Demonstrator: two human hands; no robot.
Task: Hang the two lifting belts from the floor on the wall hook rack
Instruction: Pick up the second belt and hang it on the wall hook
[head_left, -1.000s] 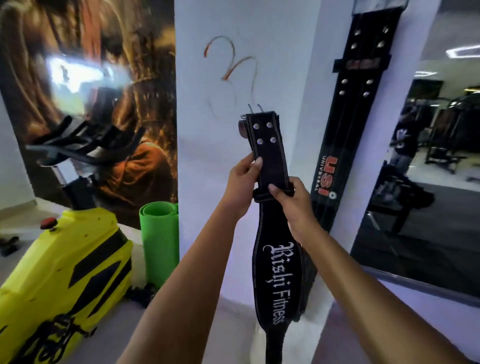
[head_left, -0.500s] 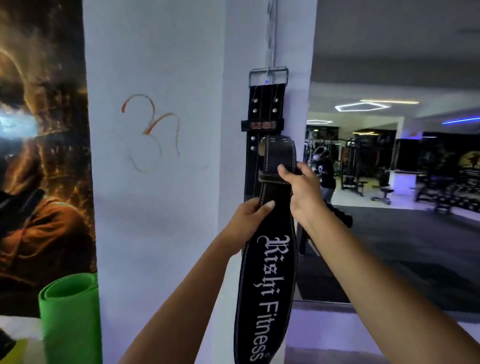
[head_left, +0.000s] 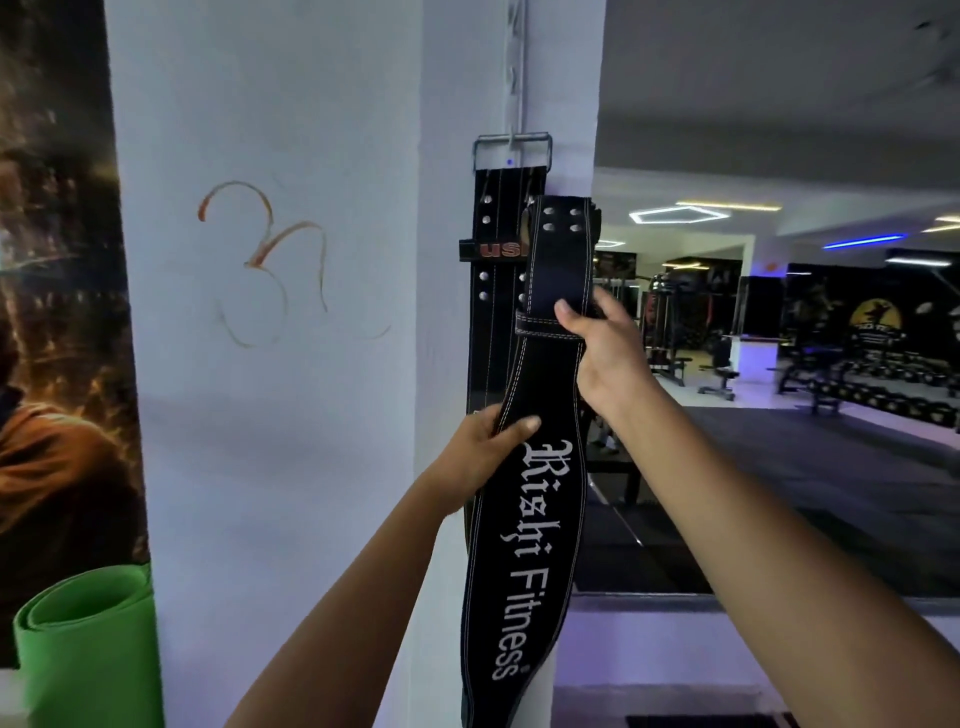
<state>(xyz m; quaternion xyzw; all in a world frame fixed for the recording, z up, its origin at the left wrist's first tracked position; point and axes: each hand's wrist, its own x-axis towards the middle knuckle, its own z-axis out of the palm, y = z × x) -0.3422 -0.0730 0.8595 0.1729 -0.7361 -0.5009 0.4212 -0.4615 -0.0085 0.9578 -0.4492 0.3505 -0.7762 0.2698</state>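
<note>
I hold a black lifting belt (head_left: 524, 561) with white "Rishi Fitness" lettering upright against a white pillar. My right hand (head_left: 605, 353) grips it at the keeper loop near its upper end. My left hand (head_left: 485, 452) pinches its left edge lower down. Its riveted top end sits just below a metal buckle (head_left: 511, 148). That buckle belongs to a second black belt (head_left: 493, 291) marked "USI", which hangs flat on the pillar from a wall hook (head_left: 514, 137) behind the one I hold. The held belt's buckle is hidden behind its top.
A white pillar (head_left: 311, 415) with an orange scrawl fills the middle. A rolled green mat (head_left: 88, 644) stands at the lower left under a dark mural. To the right a mirror or opening shows a dim gym floor with benches and dumbbell racks (head_left: 841, 384).
Both hands have raised the Rishi Fitness belt higher along the pillar, its top end now closer to the hanging belt's buckle. The view has shifted from the yellow bike toward the hook.
</note>
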